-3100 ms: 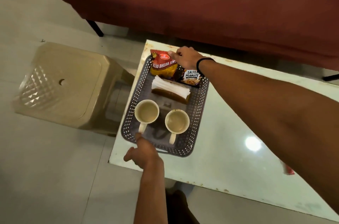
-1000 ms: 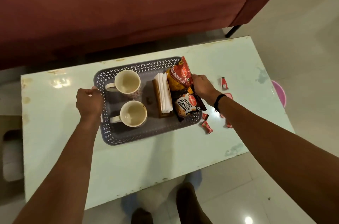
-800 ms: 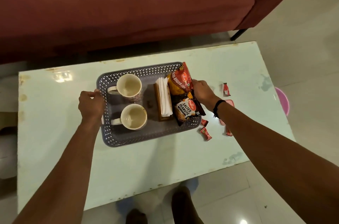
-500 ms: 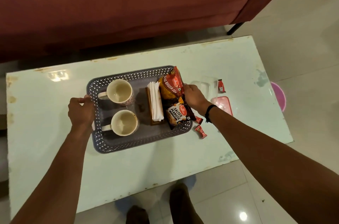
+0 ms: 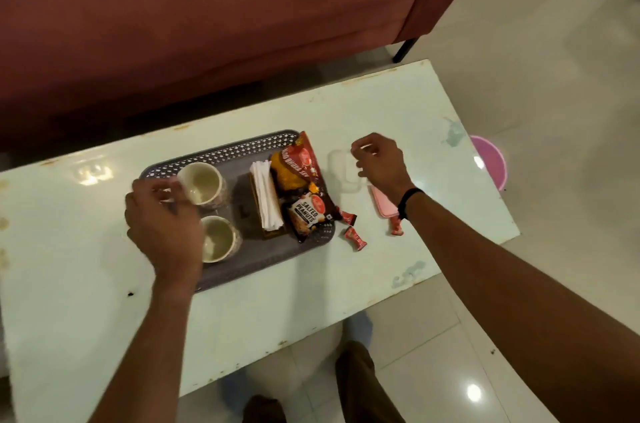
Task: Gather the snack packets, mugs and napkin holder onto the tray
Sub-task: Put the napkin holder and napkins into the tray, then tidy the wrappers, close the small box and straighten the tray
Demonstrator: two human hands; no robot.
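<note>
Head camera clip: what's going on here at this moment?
A person stands over a pale low table with a perforated grey tray on it. The tray holds two empty mugs, a napkin holder and two snack packets, so the gathering looks done. The left hand hovers blurred above the tray's left end, and the right hand is loosely open above the table right of the tray; neither holds anything. Small red candies and a pink lid lie on the table beside the tray.
</note>
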